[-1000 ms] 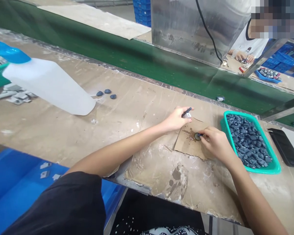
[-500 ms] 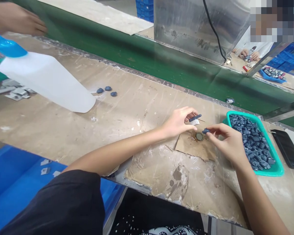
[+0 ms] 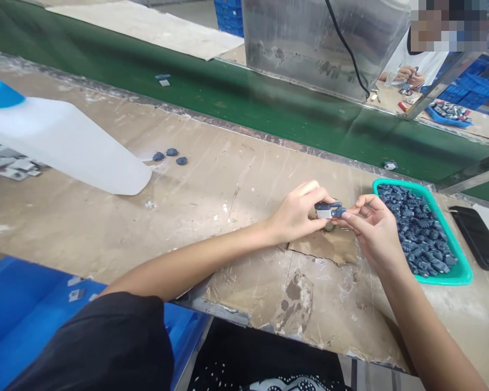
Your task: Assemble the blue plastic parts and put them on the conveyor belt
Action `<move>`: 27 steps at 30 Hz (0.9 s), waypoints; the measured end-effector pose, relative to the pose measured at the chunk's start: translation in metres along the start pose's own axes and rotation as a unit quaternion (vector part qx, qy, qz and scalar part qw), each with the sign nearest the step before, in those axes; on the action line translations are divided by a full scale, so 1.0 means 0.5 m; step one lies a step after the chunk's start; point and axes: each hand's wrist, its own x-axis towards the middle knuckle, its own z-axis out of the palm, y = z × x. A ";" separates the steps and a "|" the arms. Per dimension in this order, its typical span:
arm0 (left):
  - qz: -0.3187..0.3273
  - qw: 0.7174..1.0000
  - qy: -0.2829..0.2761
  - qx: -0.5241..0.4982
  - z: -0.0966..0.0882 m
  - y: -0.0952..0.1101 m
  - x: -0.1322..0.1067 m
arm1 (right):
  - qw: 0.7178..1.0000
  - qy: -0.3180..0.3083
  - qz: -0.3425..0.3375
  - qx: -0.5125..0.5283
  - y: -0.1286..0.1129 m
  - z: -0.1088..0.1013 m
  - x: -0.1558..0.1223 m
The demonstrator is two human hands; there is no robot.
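Observation:
My left hand [image 3: 295,214] pinches a small white and dark-blue plastic part [image 3: 324,214] between thumb and fingers. With its fingertips my right hand [image 3: 375,231] holds a small dark-blue plastic piece [image 3: 339,212] against the right end of that part. Whether the two are joined, I cannot tell. Just below them a round, ridged-edge cap [image 3: 330,227] is partly hidden by my fingers. It rests on a torn piece of brown cardboard [image 3: 324,250]. Beside my right hand stands a green basket [image 3: 459,255] full of dark-blue pieces [image 3: 421,228].
A white bottle with a blue top [image 3: 77,144] is at the left, near several loose dark-blue pieces [image 3: 171,152]. A green belt [image 3: 212,100] runs behind the table, carrying small parts. A black phone [image 3: 478,239] lies far right; a blue bin [image 3: 28,320] sits lower left.
My hands have come together, bringing the dark-blue piece up to the white and blue part. Another person's hand has left the upper left, and a small part now shows on the belt there.

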 end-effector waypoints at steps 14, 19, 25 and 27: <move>0.021 0.998 0.021 0.051 -0.002 0.014 -0.005 | 0.999 -0.004 -0.050 -0.010 -0.008 0.002 -0.018; 0.075 0.990 0.040 0.112 0.011 0.009 -0.014 | 0.999 -0.024 -0.026 -0.010 0.004 -0.005 -0.013; 0.117 0.990 0.004 0.084 0.011 -0.010 0.011 | 0.992 -0.050 -0.019 -0.112 -0.014 -0.023 -0.003; 0.087 0.994 -0.036 0.060 0.001 -0.043 0.058 | 0.971 -0.013 -0.074 -0.227 -0.032 -0.061 0.011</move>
